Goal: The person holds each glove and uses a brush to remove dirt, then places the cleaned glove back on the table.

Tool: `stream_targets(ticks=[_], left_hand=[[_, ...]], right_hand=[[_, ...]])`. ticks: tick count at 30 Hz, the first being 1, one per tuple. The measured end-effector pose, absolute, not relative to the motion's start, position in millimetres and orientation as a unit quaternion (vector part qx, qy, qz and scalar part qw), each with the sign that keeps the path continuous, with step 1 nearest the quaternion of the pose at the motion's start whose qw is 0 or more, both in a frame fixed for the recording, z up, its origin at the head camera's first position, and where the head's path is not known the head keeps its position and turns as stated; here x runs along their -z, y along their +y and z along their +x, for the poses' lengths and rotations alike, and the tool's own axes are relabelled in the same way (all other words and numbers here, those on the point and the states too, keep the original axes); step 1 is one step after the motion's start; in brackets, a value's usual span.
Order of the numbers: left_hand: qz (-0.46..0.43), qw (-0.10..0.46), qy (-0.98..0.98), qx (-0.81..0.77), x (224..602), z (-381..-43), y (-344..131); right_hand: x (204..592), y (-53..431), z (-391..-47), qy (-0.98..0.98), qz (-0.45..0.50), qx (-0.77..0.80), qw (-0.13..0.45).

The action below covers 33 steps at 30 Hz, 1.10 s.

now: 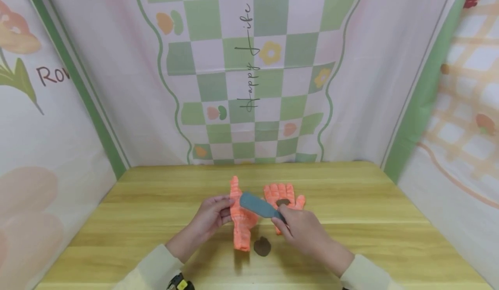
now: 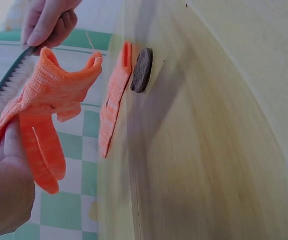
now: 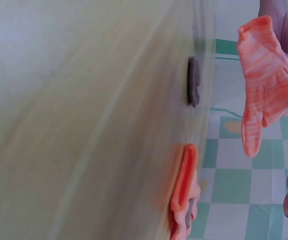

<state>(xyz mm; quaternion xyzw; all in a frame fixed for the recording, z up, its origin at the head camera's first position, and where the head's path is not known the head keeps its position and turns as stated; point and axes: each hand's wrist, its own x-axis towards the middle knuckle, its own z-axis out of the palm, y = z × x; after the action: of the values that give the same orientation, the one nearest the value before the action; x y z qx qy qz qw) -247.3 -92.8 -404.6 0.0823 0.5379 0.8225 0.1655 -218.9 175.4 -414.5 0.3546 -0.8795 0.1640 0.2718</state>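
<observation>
My left hand (image 1: 212,215) holds up an orange knit glove (image 1: 241,223) by its side, above the table. In my right hand (image 1: 302,228) is a brush with a teal back (image 1: 257,205), gripped by its handle. Its white bristles (image 2: 13,86) face the held glove, close beside it in the left wrist view. A second orange glove (image 1: 278,190) lies flat on the table behind my right hand, which partly hides it. On that glove sits a dark brown patch (image 1: 283,202). A flat, roundish brown piece (image 1: 262,246) lies on the table near the held glove's cuff.
The wood-grain table (image 1: 156,203) backs onto a green-and-white checked curtain (image 1: 269,82). Printed cloth hangs at the left (image 1: 46,151) and right. A black and yellow device (image 1: 180,282) shows beside my left sleeve.
</observation>
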Motion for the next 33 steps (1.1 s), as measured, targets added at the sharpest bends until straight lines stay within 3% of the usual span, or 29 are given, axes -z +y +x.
stream_targets(ticks=[12,33], left_hand=[[0.077,0.155,0.539,-0.824,400,-247,-94],[0.074,0.147,0.537,-0.827,396,-246,-96]], right_hand=[[424,181,-215,-0.863,0.373,-0.185,0.285],[423,204,-214,-0.908,0.307,-0.159,0.238]])
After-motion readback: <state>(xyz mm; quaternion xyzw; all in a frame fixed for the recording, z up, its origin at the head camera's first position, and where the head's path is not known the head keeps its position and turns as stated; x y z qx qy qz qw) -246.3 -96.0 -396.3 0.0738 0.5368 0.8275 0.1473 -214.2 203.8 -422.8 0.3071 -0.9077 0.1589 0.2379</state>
